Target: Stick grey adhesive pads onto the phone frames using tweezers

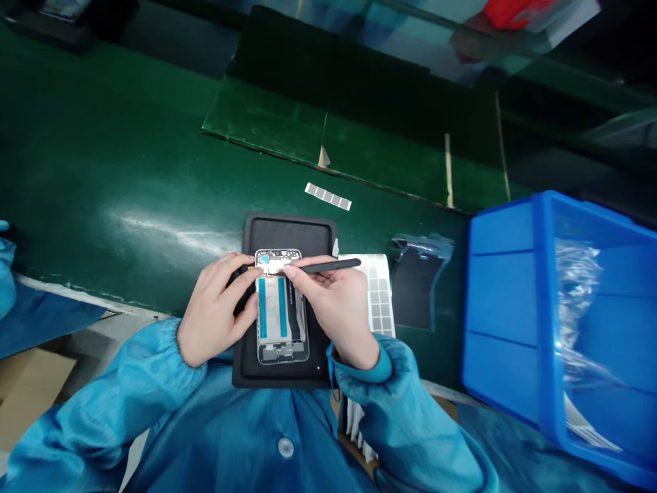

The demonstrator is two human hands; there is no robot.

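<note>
An opened phone lies upright in the view inside a black tray, its inner parts and two blue strips showing. My left hand rests at the phone's left edge, fingers apart, with fingertips touching the upper left side. My right hand pinches a pair of black tweezers over the upper part of the phone. The tips of the tweezers are hidden by my fingers.
A sheet of grey stickers lies right of the tray, beside a plastic-wrapped dark piece. A blue bin holding clear plastic stands at the right. A sticker strip lies beyond the tray, before a green board.
</note>
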